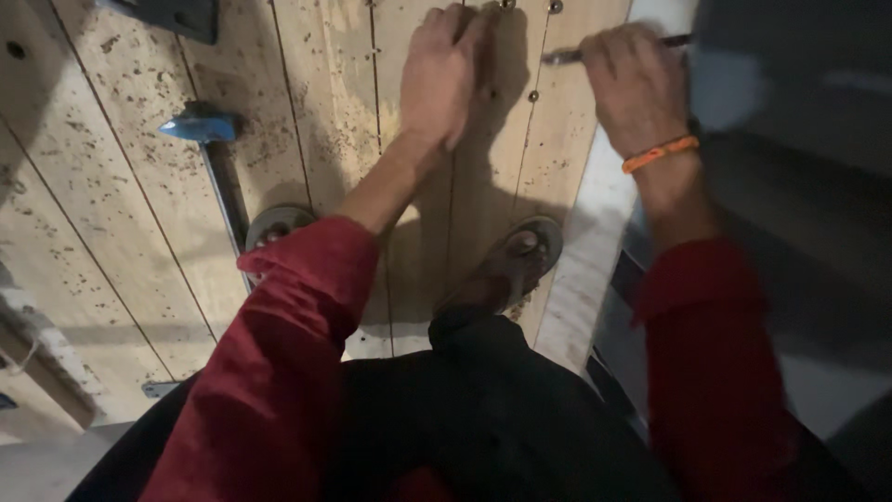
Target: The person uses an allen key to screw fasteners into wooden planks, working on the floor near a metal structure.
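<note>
Head view: my left hand (pixel 444 74) presses flat, fingers bunched, on the far planks (pixel 325 112), holding nothing I can make out. My right hand (pixel 636 84) is closed around a thin metal tool (pixel 567 56), tip pointing left near a screw (pixel 533 95). Best to keep the tool steady and the planks pinned. A hammer (pixel 218 163) lies left. Pale, speckled wood; the room is dim.
</note>
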